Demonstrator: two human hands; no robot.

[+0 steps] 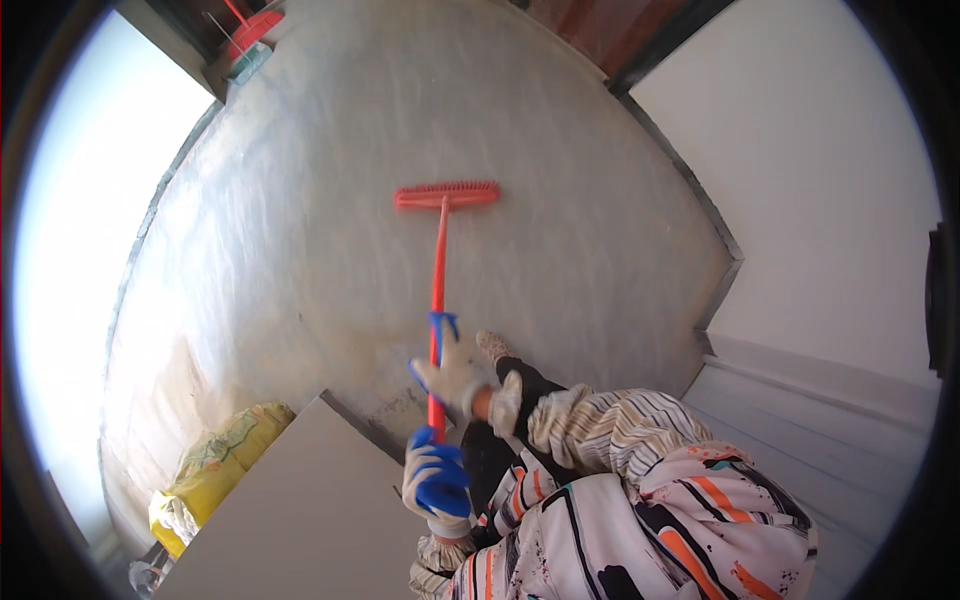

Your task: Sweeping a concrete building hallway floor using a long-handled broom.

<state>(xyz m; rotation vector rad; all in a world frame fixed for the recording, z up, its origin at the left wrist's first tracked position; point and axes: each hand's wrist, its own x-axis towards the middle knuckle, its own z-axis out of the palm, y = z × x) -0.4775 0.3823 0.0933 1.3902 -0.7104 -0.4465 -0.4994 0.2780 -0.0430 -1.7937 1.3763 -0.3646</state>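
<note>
A red long-handled floor brush (446,196) rests with its wide head on the grey floor, bristles showing along the far edge. Its straight red handle (439,262) runs back toward my body. My left hand (436,480), in a white knit glove with blue coating, is wrapped around the handle's near end. Farther down the shaft, my right hand (450,375) holds it in a matching glove, thumb on one side and fingers stretched along the other. Part of the handle between the two hands stays visible.
Smooth concrete floor (345,135) spreads ahead between white walls, one on the left (82,247) and one on the right (795,150). A yellow sack (225,457) lies behind a pale panel (315,502) at lower left. A red broom (257,28) and green dustpan (250,64) stand far left.
</note>
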